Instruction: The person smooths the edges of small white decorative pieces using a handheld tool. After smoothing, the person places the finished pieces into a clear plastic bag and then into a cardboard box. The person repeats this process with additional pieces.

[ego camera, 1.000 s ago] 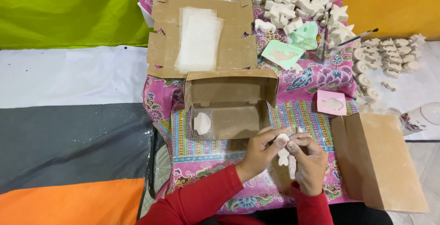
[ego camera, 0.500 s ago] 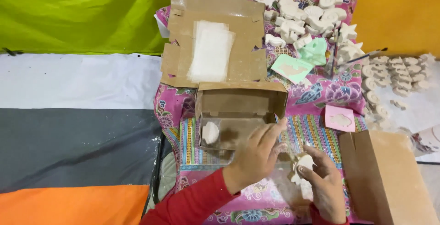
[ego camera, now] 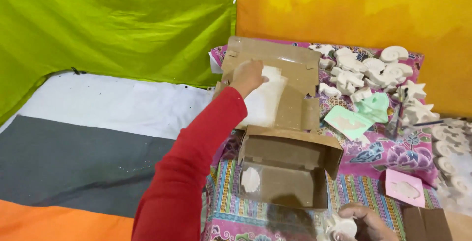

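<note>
Both hands busy: left hand (ego camera: 247,75) touching clear sheets (ego camera: 265,98); right hand (ego camera: 366,221) clutching plaster figure (ego camera: 340,227).

white sheets (ego camera: 265,101) in flat cardboard box (ego camera: 295,69)

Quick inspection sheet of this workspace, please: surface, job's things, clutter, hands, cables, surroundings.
Surface: patterned pink cloth over a low table.
Job's things: open cardboard box holding one white plaster piece; stack of clear bags on a flat cardboard lid.
Clutter: plaster figures, green moulds, pink mould.
Hands: left hand on the bags; right hand holds a plaster figure.
Cables: nothing seen.
Surroundings: green and yellow fabric walls.
</note>
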